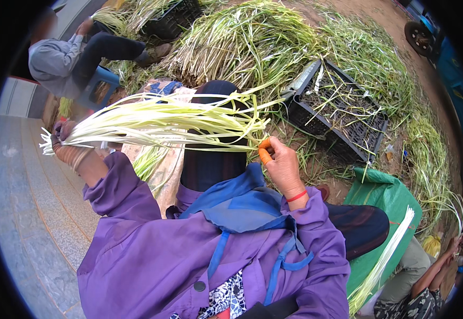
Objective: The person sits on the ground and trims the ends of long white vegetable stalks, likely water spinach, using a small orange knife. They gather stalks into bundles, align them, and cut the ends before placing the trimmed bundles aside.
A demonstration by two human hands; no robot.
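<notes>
A bundle of pale yellow-green leafy stalks, perhaps blanched chives point(163, 119), stretches across in front of me above my knee. My left hand point(70, 143) is closed around its white stem end, with rubber bands around the hand and wrist. At the leaf tips, my right hand point(281, 159) pinches some yellow ends between thumb and forefinger, both wrapped in orange covers. More green-yellow leaves point(149, 161) lie below the bundle on a pale cloth point(169, 179). A separate pale bundle point(382, 255) rests on a green plastic sack point(378, 195) at the right.
A black plastic crate point(335, 111) with scraps stands ahead on the right, near a large heap of stalks point(239, 44). Another black crate point(171, 20) is farther back. One person point(56, 60) sits by a blue stool point(98, 85) at upper left; another person point(418, 283) is at lower right.
</notes>
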